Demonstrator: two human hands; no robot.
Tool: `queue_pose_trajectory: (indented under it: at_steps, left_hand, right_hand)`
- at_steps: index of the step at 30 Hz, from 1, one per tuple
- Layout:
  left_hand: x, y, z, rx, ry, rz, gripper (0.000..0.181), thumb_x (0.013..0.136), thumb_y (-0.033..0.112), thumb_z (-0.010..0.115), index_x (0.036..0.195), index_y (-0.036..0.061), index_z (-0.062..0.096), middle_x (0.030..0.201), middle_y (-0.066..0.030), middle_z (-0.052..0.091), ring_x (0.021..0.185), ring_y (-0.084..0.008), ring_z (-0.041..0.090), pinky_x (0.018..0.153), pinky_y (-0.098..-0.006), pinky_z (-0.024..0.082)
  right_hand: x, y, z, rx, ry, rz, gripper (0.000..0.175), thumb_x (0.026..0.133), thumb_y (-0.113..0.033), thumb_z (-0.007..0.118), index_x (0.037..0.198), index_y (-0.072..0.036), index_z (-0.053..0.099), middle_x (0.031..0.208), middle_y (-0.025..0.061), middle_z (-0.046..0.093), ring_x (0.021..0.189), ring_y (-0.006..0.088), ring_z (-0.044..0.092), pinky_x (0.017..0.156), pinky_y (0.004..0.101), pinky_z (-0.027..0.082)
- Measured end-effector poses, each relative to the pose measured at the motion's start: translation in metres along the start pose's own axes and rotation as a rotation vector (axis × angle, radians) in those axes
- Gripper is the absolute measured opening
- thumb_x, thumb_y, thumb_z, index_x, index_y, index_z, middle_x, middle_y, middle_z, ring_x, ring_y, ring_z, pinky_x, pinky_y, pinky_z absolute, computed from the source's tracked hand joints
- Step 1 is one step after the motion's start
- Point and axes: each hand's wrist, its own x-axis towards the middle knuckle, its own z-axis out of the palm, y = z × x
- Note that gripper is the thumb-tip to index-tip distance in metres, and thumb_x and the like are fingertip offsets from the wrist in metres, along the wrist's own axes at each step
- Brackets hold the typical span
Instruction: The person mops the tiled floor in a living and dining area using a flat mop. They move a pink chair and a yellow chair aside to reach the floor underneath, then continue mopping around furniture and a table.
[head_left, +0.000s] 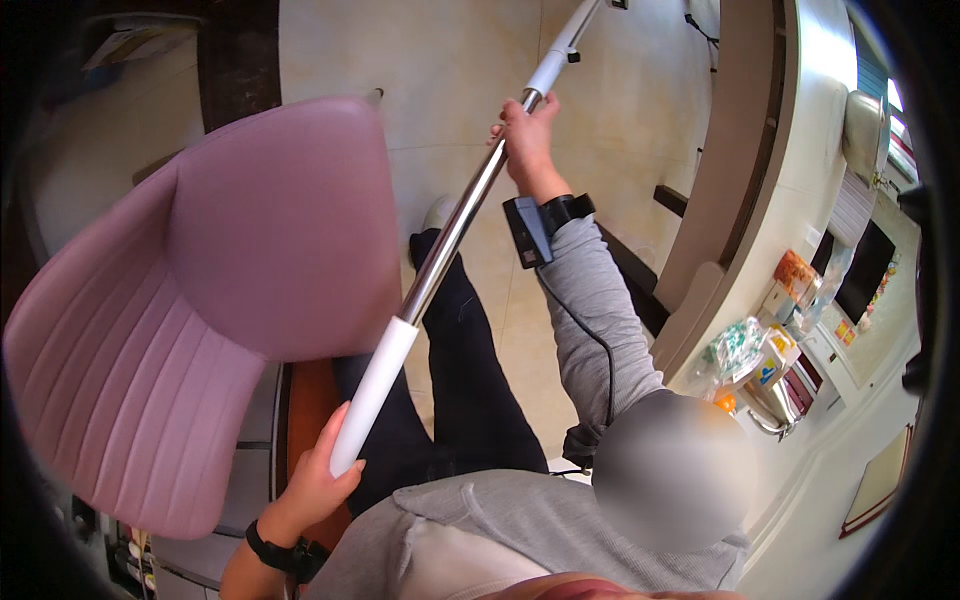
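Note:
A long pole (452, 234) of shiny metal with white sleeves runs slantwise from my waist to the top edge of the view, where its far end is cut off. My left hand (309, 480) is closed round the white grip at its lower end. Farther up, my right hand (527, 142) holds the metal tube just below a white collar with a small black knob. Both wrists wear black straps; the right one also carries a dark box with a cable.
A pink padded chair (285, 240) stands close on the left. Along the right runs a long light table or counter (780, 150) bearing plastic bags, a tissue box and a metal vessel. Dark wooden bars lie low beside my right arm. Tiled floor (465, 67) shows ahead, with a black cord.

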Motion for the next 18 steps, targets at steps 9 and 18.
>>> queue_pose_trajectory:
  at_steps: [9,18]
  left_hand:
    - [0.048,0.013,0.022,0.118,-0.087,0.083,0.075,0.077,0.007,0.059,0.141,0.0155,0.021,0.096,-0.025,0.059,0.084,-0.0366,0.062,0.075,-0.0354,0.047]
    - [-0.011,-0.059,0.013,0.175,-0.12,0.066,0.077,0.077,0.009,0.066,0.141,0.0194,0.024,0.118,-0.0229,0.054,0.102,-0.0375,0.057,0.083,-0.0374,0.046]
  right_hand:
    - [0.017,0.035,-0.098,-0.083,0.111,0.003,0.077,0.08,-0.006,0.048,0.14,-0.014,0.001,0.09,0.0096,0.046,0.069,0.0167,0.049,0.053,0.031,0.048]
    - [-0.081,0.074,-0.101,0.004,0.17,0.111,0.075,0.08,-0.005,0.049,0.137,-0.017,0.001,0.085,0.009,0.046,0.049,0.016,0.047,0.042,0.0289,0.045]
